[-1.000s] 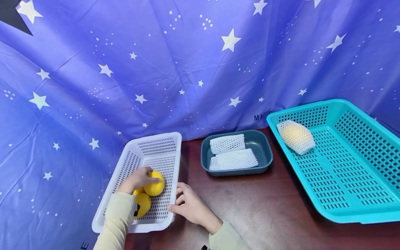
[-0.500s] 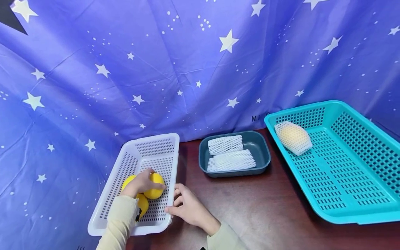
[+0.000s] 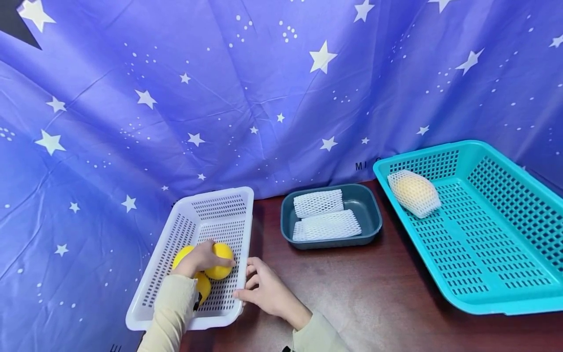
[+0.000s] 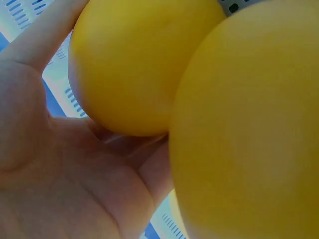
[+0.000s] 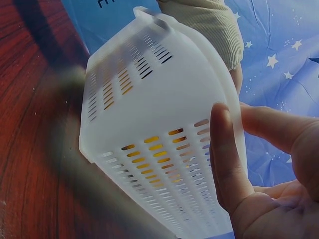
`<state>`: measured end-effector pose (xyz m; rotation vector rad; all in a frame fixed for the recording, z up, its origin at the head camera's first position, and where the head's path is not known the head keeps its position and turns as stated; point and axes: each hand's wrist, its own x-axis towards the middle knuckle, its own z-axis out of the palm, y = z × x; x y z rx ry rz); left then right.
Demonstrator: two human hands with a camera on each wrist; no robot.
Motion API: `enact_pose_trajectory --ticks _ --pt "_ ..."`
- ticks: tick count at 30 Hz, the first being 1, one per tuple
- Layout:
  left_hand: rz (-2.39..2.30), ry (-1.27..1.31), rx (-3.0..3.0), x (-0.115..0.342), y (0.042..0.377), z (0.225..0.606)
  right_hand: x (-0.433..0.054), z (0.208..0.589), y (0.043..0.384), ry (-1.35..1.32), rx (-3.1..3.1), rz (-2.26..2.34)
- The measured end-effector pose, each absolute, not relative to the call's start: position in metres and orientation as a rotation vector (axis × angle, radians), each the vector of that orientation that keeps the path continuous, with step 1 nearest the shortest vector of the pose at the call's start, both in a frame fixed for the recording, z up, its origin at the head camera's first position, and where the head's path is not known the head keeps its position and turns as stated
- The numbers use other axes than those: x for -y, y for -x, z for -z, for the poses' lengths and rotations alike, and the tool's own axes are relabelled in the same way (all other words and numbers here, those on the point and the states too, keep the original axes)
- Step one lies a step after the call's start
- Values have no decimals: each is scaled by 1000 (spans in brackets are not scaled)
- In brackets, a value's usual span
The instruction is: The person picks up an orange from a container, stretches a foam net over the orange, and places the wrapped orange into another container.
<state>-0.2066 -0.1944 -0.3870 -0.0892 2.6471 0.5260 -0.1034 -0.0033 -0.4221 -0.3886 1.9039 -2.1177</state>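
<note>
My left hand (image 3: 199, 258) reaches into the white basket (image 3: 249, 210), fingers and thumb curled round a smooth, round yellow fruit (image 3: 223, 253). Two more yellow fruits lie against that hand: one (image 3: 181, 255) shows on its far left, the other (image 3: 203, 286) is partly covered by the wrist. In the left wrist view, the gripped fruit (image 4: 139, 64) sits between thumb and fingers, with another fruit (image 4: 249, 129) filling the right side. My right hand (image 3: 268, 289) pinches the basket's right rim; in the right wrist view, thumb and fingers stand on either side of the rim (image 5: 232, 89).
A dark green tray (image 3: 371, 215) holds two white foam nets (image 3: 327, 225) on the brown table (image 3: 334, 293). To its right, a large teal basket (image 3: 440, 274) contains a yellow fruit in a foam net (image 3: 414, 193). Behind everything hangs a blue star-patterned curtain (image 3: 246, 88).
My left hand has turned and shifted slightly right with the gripped fruit, uncovering more of the fruit on the left. My right hand stays at the rim. The head view shifted slightly.
</note>
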Motion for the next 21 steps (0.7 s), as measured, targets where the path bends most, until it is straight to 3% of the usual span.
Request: enact_pose_trajectory --ticks 21 --pt "-550 98 -2693 197 205 377 5 422 104 343 -1877 2146"
